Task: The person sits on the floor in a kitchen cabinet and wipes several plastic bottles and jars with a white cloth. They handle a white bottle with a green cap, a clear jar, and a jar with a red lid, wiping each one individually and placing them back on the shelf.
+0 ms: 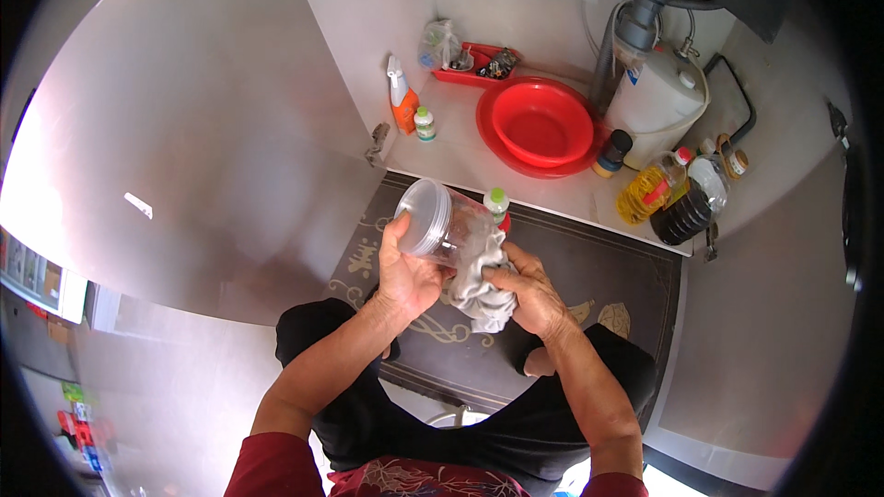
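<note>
Wide shot first: the open under-sink cabinet (516, 161), doors swung out, and everything else sits relative to it. On its floor, centre, the big red basin (541, 124); to the basin's right the white tank (656, 101) under the grey drain pipe (635, 9). At the cabinet's front right corner, oil bottles (677, 198) crowd the edge. Just in front of the cabinet lies the dark patterned mat (589, 267), and above it, the action.

Left hand (405, 271) is wrapped around the clear plastic jar (442, 225), holding it tilted with the mouth up and to the left. Right hand (529, 299) is bunched tight on a grey cloth (483, 290), pressed against the jar's base end. A small green-capped bottle (496, 202) stands right behind the jar, at the cabinet's lip.

The risk, as I read it: that jar looks smooth, and a hard push from the cloth could slip it out of the fingers, or knock the little bottle over.
</note>
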`<action>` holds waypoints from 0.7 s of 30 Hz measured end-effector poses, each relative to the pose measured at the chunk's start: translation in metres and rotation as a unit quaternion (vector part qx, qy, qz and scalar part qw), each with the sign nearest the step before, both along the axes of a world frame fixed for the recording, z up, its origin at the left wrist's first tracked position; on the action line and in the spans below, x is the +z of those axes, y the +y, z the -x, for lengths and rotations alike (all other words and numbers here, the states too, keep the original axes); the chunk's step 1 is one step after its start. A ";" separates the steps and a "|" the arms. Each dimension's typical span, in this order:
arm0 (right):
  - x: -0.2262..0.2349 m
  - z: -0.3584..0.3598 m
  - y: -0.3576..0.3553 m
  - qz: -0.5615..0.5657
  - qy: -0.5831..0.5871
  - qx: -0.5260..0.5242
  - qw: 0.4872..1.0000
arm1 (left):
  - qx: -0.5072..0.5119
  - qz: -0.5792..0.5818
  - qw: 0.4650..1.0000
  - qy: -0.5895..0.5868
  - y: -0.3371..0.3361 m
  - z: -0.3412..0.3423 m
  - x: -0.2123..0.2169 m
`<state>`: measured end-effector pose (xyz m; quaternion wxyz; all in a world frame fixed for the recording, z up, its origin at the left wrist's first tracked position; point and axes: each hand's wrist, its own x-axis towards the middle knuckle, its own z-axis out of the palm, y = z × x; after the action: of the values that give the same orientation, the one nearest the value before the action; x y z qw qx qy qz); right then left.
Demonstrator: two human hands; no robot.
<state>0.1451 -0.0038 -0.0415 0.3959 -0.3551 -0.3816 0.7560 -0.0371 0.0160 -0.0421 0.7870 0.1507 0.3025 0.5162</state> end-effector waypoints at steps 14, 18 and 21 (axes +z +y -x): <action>-0.012 0.005 0.012 0.089 0.173 -0.120 0.974 | -0.067 -0.025 0.995 -0.064 -0.001 0.003 0.001; -0.021 0.010 0.011 0.105 0.168 -0.099 0.975 | -0.013 -0.049 0.998 0.041 0.003 0.009 -0.006; -0.033 0.014 0.006 0.088 0.180 -0.096 0.975 | 0.007 -0.109 0.991 0.081 -0.001 0.009 -0.019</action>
<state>0.1309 0.0022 -0.0746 0.4961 -0.2818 -0.1997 0.7966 -0.0458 0.0153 -0.0609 0.7351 0.2743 0.3084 0.5378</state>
